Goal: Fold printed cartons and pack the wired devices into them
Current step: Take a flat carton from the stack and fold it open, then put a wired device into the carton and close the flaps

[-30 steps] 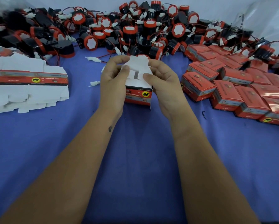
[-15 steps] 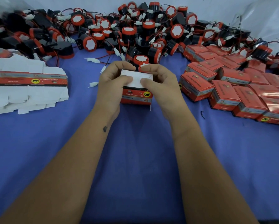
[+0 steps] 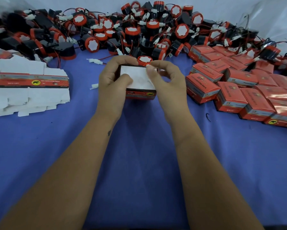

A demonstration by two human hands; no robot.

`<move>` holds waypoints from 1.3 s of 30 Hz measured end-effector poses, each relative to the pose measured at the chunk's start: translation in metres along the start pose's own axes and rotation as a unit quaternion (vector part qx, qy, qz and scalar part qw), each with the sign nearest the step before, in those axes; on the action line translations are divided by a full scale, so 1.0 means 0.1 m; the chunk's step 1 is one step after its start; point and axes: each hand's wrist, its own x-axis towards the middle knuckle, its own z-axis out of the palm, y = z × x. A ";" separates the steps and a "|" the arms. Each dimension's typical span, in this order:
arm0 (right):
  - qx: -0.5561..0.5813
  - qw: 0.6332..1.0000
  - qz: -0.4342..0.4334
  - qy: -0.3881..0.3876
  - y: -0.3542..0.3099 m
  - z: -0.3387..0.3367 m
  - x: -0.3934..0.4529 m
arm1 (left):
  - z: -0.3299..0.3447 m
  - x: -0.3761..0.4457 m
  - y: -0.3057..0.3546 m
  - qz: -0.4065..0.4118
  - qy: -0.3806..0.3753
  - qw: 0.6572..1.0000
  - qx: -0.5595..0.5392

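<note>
Carton in hand: the carton sits at the centre of the blue cloth, white flap side up, its red printed band facing the person.
Left hand: the left hand wraps the carton's left side, fingers curled over the far edge and thumb pressing down on the white flap.
Right hand: the right hand curls at the carton's right edge, fingertips pinching the flap's far right corner — the exact contact is blurred.
Step, as judged: closing one end of the carton; whether a device is already inside cannot be told.
Risk, flap: if the thumb presses before the tuck tab is lined up, the flap may crease or buckle instead of sliding in.
Risk, box shape: a hard squeeze from the left could skew the thin card out of square.
Risk, wires: the heap of wired devices at 12 o'clock lies just beyond the fingers — a loose lead could snag.
Flat cartons: the stack of unfolded cartons lies at 9 o'clock, well apart.
Packed boxes: the finished red boxes crowd 2 to 3 o'clock, near the right hand; a sweeping wrist could topple one.
</note>
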 end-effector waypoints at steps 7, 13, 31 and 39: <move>0.072 0.987 0.134 -0.051 0.02 0.01 0.03 | 0.13 0.01 0.08 -0.004 0.024 0.993 0.116; 0.215 0.974 0.030 -0.063 0.09 -0.09 0.05 | -0.04 -0.01 -0.05 -0.218 -0.086 0.972 0.023; -0.292 0.949 0.051 -0.106 0.24 0.12 0.60 | -0.26 0.19 -0.28 -0.128 0.253 0.957 0.060; -0.377 0.923 -0.016 -0.072 0.14 0.20 0.54 | -0.16 0.19 -0.25 -0.198 0.163 0.965 -0.046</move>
